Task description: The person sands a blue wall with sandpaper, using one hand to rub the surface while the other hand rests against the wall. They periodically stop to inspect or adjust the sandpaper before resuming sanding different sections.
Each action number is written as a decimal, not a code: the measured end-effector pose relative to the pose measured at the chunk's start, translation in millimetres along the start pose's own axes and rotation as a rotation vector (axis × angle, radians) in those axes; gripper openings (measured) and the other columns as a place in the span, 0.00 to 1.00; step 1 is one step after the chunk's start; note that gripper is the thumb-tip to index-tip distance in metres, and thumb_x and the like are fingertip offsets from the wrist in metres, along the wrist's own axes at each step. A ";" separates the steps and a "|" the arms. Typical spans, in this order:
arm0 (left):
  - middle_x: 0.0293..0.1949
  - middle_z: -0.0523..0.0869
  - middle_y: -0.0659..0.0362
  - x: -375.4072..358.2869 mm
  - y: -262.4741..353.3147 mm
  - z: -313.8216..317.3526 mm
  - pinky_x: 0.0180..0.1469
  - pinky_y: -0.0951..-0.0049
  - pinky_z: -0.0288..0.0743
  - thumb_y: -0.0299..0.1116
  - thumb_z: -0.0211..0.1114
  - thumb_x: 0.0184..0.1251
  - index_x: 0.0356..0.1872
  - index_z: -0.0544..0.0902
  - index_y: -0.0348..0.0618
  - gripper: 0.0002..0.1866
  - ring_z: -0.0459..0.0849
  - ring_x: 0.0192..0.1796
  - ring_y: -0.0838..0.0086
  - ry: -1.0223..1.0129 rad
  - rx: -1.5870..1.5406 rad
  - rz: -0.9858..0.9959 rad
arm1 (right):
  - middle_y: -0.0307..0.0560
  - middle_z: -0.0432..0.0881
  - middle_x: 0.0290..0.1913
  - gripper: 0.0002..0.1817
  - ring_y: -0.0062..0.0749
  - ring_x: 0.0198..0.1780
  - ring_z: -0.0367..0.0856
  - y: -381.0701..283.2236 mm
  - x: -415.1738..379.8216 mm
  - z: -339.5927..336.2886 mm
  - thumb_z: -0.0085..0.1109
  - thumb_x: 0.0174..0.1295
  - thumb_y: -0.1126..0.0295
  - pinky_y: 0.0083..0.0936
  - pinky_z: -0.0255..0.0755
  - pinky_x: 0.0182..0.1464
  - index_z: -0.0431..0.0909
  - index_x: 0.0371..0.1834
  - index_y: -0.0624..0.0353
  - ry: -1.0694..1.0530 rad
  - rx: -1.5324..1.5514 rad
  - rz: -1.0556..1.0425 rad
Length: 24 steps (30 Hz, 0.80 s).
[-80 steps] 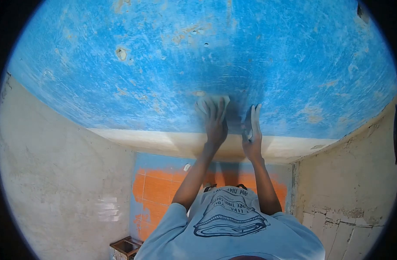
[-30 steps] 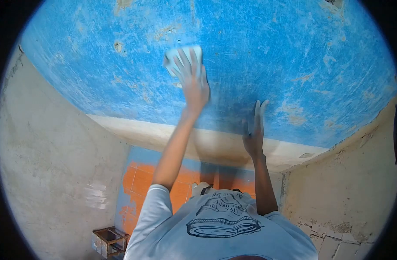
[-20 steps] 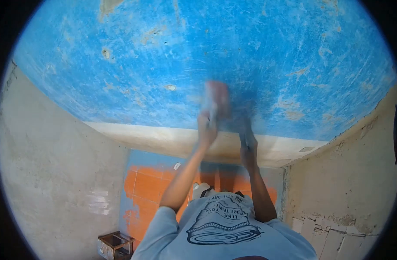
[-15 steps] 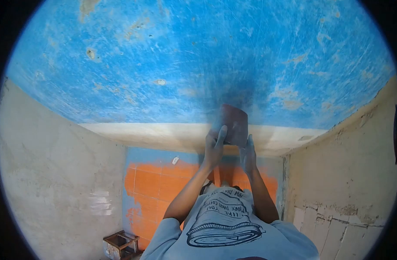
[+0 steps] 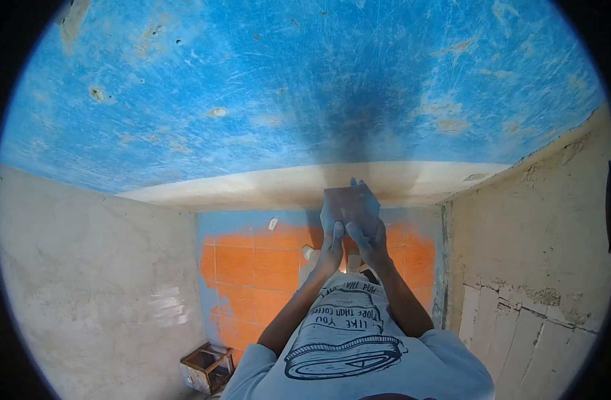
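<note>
From here I see the left hand (image 5: 332,245) and right hand (image 5: 374,247) both gripping a reddish sheet (image 5: 349,205), blue wall (image 5: 245,100) at twelve o'clock.

One sheet (image 5: 346,203), dull brownish red, roughly four-sided; face turned toward the viewer, faintly marked with a pale patch; lower edge partly covered; held between left hand (image 5: 332,243) and right hand (image 5: 373,245).

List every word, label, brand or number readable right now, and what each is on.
"LIKE YOU": front of the shirt.
"MORE THAN COFFEE": same shirt, last letters unclear.
"AND THA...": same shirt; the rest is unclear.
A tiny line between those last two: too small to read.
Brown sheet: no readable text.
</note>
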State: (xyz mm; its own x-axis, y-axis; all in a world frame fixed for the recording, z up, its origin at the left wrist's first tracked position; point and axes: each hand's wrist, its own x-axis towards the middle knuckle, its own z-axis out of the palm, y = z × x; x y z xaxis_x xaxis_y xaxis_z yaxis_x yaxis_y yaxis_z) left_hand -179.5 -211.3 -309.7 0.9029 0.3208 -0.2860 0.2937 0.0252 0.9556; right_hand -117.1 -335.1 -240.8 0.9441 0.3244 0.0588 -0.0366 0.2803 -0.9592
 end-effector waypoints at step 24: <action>0.83 0.58 0.50 41.1 12.5 -133.2 0.80 0.49 0.58 0.57 0.41 0.86 0.86 0.43 0.51 0.38 0.57 0.83 0.56 -0.474 -0.012 0.146 | 0.34 0.77 0.55 0.19 0.17 0.54 0.72 42.6 29.3 49.3 0.56 0.80 0.61 0.24 0.68 0.53 0.74 0.68 0.56 0.494 0.222 -0.110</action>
State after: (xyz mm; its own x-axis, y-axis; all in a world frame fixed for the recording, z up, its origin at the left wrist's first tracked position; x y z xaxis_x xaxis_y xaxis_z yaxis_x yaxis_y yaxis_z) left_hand -180.6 -71.7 -299.9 0.9785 -0.1443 -0.1474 0.1523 0.0236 0.9881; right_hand -107.1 -269.1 -266.4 0.9857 -0.1652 -0.0331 0.0528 0.4897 -0.8703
